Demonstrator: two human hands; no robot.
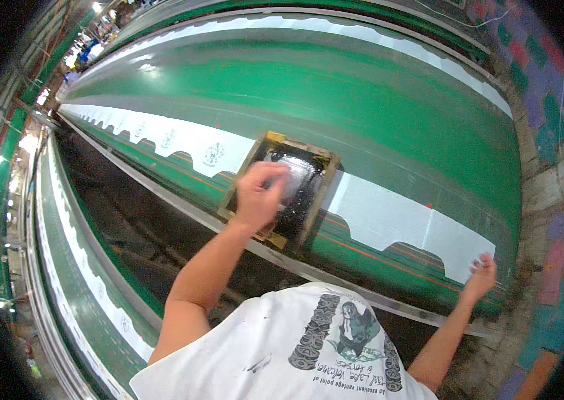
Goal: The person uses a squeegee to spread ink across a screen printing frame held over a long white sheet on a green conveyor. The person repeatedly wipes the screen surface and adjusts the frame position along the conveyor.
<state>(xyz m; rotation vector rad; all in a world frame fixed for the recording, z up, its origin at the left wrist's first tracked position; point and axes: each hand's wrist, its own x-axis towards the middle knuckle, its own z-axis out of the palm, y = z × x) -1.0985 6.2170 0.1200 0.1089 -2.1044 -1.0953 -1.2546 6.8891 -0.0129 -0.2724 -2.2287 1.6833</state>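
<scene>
A wooden-framed screen (315, 193) with black ink and a glossy pale middle rests on a strip of white cut pieces (388, 217) along the long green table. My left hand (260, 195) is over the screen's left half, fingers curled; whatever they may hold is hidden. Near the strip's right end is my right hand (482, 273), its fingers loosely bent and apart, nothing visible in them. Small printed emblems (214, 153) mark the pieces left of the screen.
The green table (442, 147) runs far to the left, with another white strip (428, 50) along its far side. A parallel table (62, 227) with printed strips lies at lower left, across a dark gap. A floor of coloured blocks (555, 280) borders the right end.
</scene>
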